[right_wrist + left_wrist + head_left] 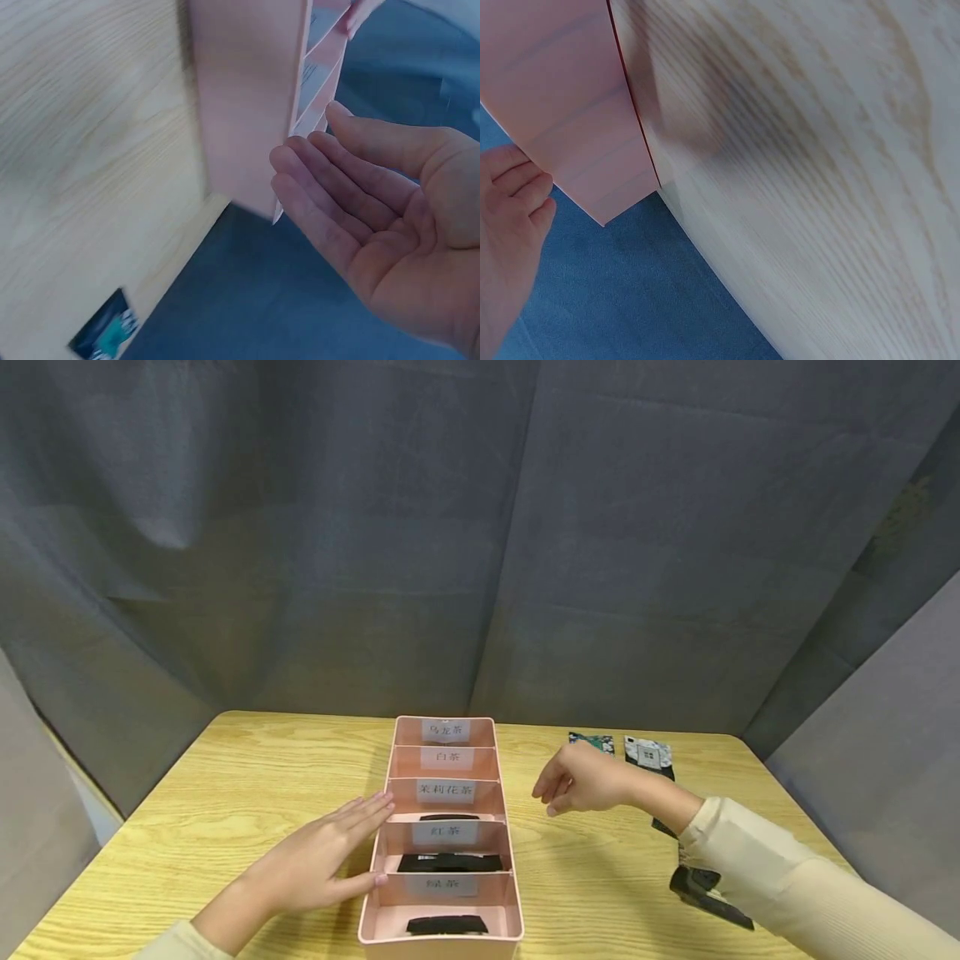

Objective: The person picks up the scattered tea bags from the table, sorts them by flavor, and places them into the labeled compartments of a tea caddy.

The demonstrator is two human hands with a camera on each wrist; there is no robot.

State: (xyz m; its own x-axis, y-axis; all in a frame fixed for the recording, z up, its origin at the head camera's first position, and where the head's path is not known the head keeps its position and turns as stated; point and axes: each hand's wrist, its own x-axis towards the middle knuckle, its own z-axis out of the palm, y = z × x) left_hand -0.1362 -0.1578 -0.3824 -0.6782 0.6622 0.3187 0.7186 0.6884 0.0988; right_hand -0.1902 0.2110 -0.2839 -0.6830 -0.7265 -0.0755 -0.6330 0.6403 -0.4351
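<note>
A long pink divided box (386, 920) stands on the table, its compartments labelled in Chinese characters for kinds of tea. Black tea sachets lie in the three nearest compartments: one in front (447, 926), a darker stack (450, 862) behind it, and an edge (448, 817) showing in the third. My left hand (315, 864) rests on the box's left rim, fingers extended and thumb spread toward the front. To the right of the box, my right hand (585, 777) hovers above the table with loosely bent fingers. The right wrist view shows its palm (397, 247) holding nothing.
At the back right of the wooden table (262, 777) lie a blue-green patterned sachet (600, 743) and a black-and-white sachet (648, 755), both partly behind the right arm. A black object (708, 897) shows beside the right sleeve. A dark grey curtain (480, 527) hangs behind the table.
</note>
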